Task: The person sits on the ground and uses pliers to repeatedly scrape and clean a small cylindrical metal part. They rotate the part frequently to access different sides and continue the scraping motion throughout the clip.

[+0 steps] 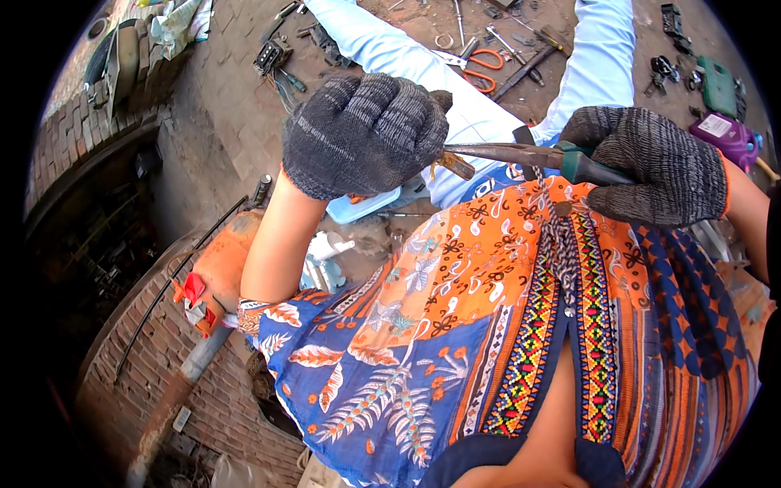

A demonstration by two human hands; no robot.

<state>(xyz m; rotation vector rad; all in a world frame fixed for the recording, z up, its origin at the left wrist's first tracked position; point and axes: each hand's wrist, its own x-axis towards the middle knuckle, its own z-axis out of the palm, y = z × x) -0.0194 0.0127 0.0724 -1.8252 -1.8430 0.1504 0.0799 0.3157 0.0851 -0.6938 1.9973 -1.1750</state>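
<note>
My left hand, in a dark grey knit glove, is closed in a fist around a small brownish, worn piece whose end sticks out by the thumb side. What kind of piece it is I cannot tell; most of it is hidden in the fist. In my right hand, gloved the same way, are long-nose pliers with dark green and black handles. Their narrow jaws point left, and the tips meet the left fist beside the brownish piece. Whether they grip it is too small to tell.
Between my outstretched legs in light blue trousers lie orange-handled scissors, a hammer and several hand tools. At right are a green case and a purple jug. A light blue tray sits below my left wrist; brickwork curves at left.
</note>
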